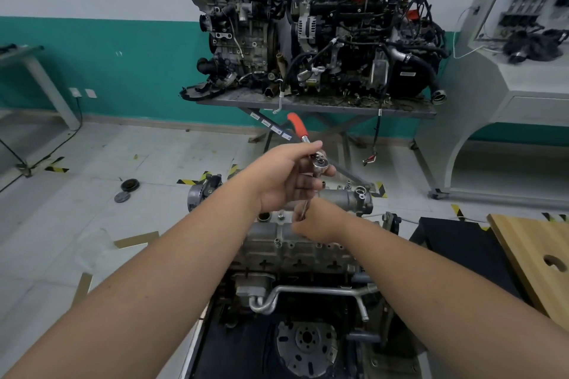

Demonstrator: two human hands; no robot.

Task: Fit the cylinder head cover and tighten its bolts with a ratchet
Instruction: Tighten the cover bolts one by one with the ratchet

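A grey aluminium cylinder head cover (345, 198) lies on top of the engine (295, 255) in front of me. My left hand (292, 175) holds the chrome head of a ratchet (320, 163) between thumb and fingers; its orange handle (298, 123) points up and away. Below it, my right hand (317, 221) pinches the thin extension bar (304, 209) that runs down from the ratchet head toward the cover. The bar's lower end and the bolt under it are hidden by my right hand. Other bolts (280, 217) stand up along the cover's edge.
Two more engines (308, 28) sit on a metal table at the back wall. A wooden board (529, 255) with a hole lies to the right, beside a black mat (455, 243). Round parts (129, 186) and cardboard scraps lie on the floor at left. A flywheel (308, 348) faces me below.
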